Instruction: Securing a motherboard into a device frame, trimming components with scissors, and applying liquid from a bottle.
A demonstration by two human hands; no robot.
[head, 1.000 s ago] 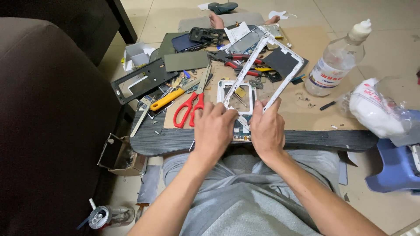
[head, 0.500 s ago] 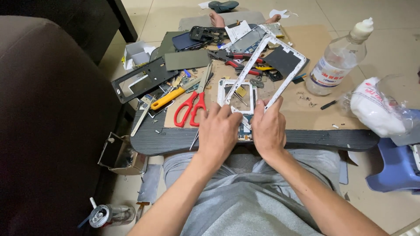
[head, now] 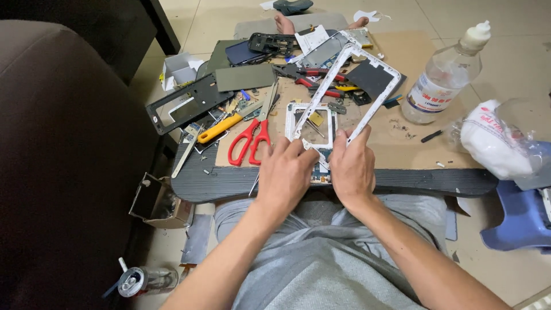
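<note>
Both hands (head: 318, 172) apparently gripping white frame (head: 350, 86)

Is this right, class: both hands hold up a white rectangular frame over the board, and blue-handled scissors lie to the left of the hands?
Not quite. The head view shows the scissors have red handles, not blue. The rest stands: the left hand and right hand hold up the white rectangular frame over the board, with the scissors lying to their left.

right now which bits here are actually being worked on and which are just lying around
In hand:
- white frame, held by both hands
- left hand
- right hand

Lying about:
- red scissors
- clear bottle
- yellow-handled tool
- red pliers
- drink can
</note>
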